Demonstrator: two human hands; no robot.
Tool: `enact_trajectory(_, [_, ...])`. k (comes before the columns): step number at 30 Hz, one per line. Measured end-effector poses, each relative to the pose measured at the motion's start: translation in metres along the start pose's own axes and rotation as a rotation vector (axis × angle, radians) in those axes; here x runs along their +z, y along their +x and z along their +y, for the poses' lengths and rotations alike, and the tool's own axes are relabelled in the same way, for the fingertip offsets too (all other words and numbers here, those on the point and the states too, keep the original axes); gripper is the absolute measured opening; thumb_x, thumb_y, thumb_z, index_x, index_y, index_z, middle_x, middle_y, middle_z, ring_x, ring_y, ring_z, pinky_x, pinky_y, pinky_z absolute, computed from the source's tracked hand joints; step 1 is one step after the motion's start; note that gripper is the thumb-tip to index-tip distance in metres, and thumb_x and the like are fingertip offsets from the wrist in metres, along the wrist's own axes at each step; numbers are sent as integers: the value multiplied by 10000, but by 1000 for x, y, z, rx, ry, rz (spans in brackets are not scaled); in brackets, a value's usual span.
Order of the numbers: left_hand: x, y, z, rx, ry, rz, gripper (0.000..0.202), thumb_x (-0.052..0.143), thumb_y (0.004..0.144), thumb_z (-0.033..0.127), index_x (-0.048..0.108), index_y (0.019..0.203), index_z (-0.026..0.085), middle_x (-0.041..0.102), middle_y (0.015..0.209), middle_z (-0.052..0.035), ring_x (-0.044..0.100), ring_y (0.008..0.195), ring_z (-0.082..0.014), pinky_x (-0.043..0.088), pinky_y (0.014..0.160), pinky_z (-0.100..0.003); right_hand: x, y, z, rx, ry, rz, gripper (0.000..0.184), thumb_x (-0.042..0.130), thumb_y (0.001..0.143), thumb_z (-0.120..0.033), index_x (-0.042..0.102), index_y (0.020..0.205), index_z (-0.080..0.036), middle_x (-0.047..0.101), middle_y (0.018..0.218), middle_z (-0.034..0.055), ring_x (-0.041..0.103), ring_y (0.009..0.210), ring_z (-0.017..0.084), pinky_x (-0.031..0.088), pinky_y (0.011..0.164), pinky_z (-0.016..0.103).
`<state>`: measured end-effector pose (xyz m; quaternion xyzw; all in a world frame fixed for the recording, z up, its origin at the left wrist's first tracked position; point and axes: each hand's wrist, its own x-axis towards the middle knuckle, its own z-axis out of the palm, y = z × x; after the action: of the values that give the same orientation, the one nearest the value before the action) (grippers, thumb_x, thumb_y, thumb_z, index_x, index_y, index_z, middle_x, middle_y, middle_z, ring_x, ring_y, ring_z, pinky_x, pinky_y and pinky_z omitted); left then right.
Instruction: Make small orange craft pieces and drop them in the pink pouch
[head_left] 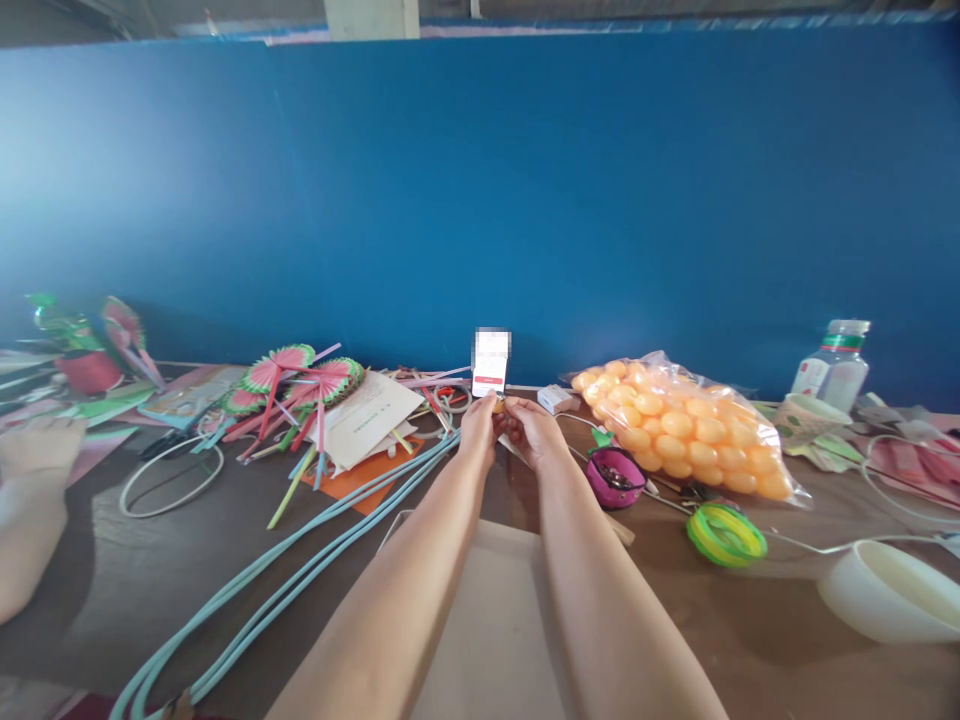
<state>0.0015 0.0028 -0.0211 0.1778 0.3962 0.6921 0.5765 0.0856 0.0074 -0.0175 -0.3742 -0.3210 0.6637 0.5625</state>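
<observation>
My left hand (478, 425) and my right hand (531, 430) meet at the middle of the table, fingers drawn together. Both are closed around something small between the fingertips, with a bit of yellowish colour showing. What it is, I cannot make out. Just behind my fingers a phone (490, 365) stands upright with a lit white screen, part of it blurred out. I cannot tell whether my fingers touch it. A pale flat tray or board (491, 620) lies below my forearms. Right of my right hand sits a small magenta pouch (613, 478) with small items inside.
A clear bag of orange balls (686, 425) lies to the right, near a green-yellow coil (726, 535) and a white cup (885, 590). Watermelon paper fans (300, 380), papers (367, 420) and long light-blue tubes (300, 570) lie left. Another person's arm (34, 510) rests far left. A blue partition (480, 200) stands behind.
</observation>
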Motion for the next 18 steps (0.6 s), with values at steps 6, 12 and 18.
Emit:
enact_trajectory(6, [2,-5,3,2,-4,-4,224,737,790,312,622,816,122,571,633,2,533,516,-73,467,532,-193,1,-3,-2,-1,-8,-11,174,801,650,-178,641,717,-170,545,492,-49,451,417,52,321,368,143])
enact_trajectory(12, [2,-6,4,0,25,13,238,746,785,326,633,818,119,570,632,4,528,511,-68,467,522,-188,1,-3,-1,-17,-13,-21,204,820,629,-200,643,723,-167,550,501,-50,442,420,45,299,366,134])
enact_trajectory(18, [2,-4,3,0,36,24,201,718,808,303,642,828,118,582,637,-5,546,514,-74,472,527,-193,1,-1,0,-26,-24,-22,194,814,629,-208,650,724,-167,553,503,-50,436,415,43,298,369,139])
